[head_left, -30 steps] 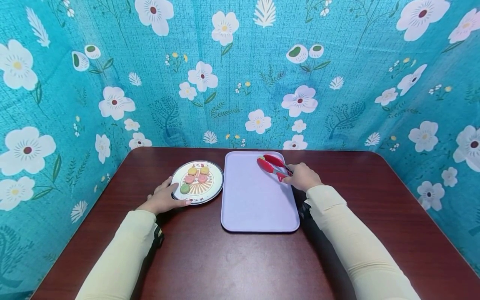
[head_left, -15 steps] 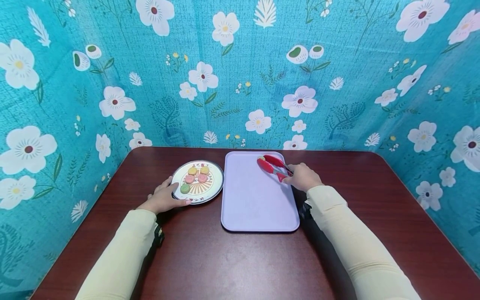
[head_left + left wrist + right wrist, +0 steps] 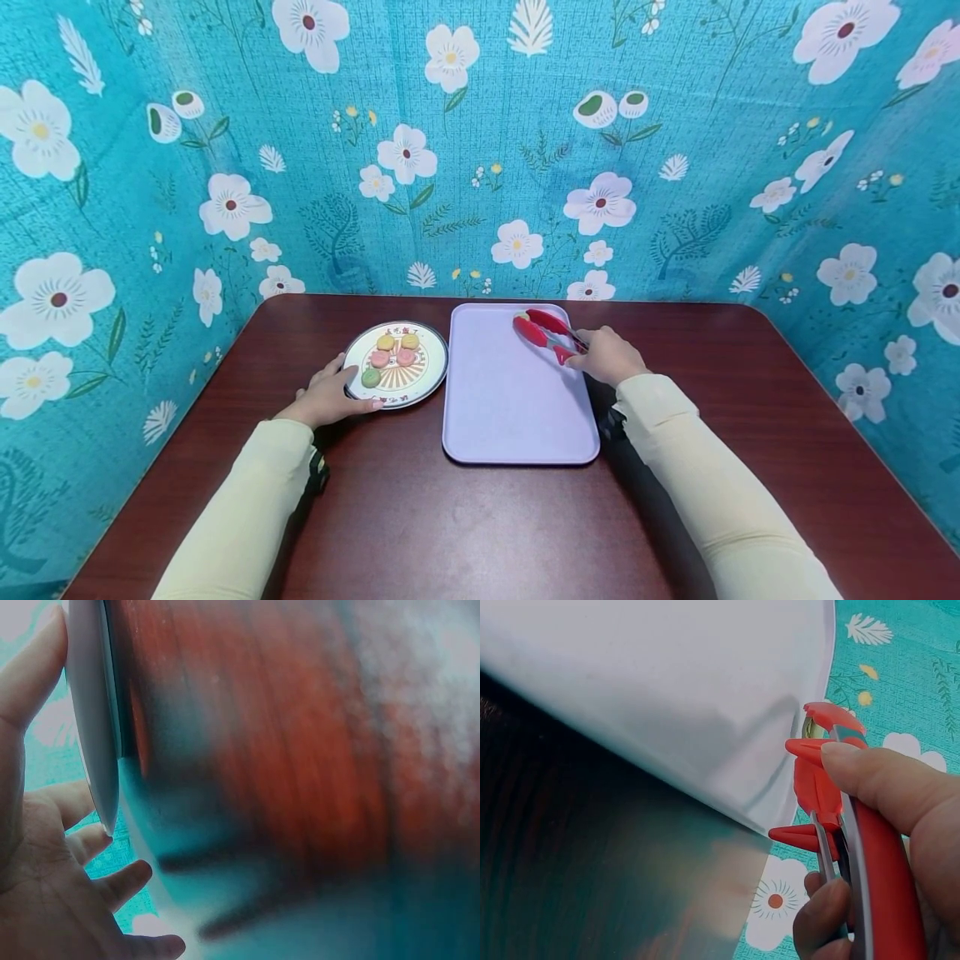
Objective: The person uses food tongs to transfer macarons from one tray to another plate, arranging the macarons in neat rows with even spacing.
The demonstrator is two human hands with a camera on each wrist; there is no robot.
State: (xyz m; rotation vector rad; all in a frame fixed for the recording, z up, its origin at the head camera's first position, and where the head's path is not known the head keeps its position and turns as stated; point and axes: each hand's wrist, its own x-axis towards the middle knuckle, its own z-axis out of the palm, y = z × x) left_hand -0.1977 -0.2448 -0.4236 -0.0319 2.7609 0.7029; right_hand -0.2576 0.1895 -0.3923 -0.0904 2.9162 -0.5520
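Note:
My right hand (image 3: pixel 611 354) grips red-handled metal food tongs (image 3: pixel 874 862) over the far right part of the lilac tray (image 3: pixel 517 408). Between the red tong tips shows a small green piece (image 3: pixel 814 729), mostly hidden, which looks like a macaron. On the left, the round white plate (image 3: pixel 420 387) with a dark rim bears several macarons: two yellow (image 3: pixel 409 342), two pink (image 3: pixel 406 357) and one green (image 3: pixel 371 377). At the plate's near left rim rests my left hand (image 3: pixel 324 398), with thumb and fingers spread; in the left wrist view its lower fingers stand apart from the plate.
The dark red-brown table (image 3: pixel 480 533) carries both plate and tray, with a narrow gap between them. A blue flowered cloth (image 3: pixel 465 208) hangs behind the table and along both sides. The tray has a low raised rim.

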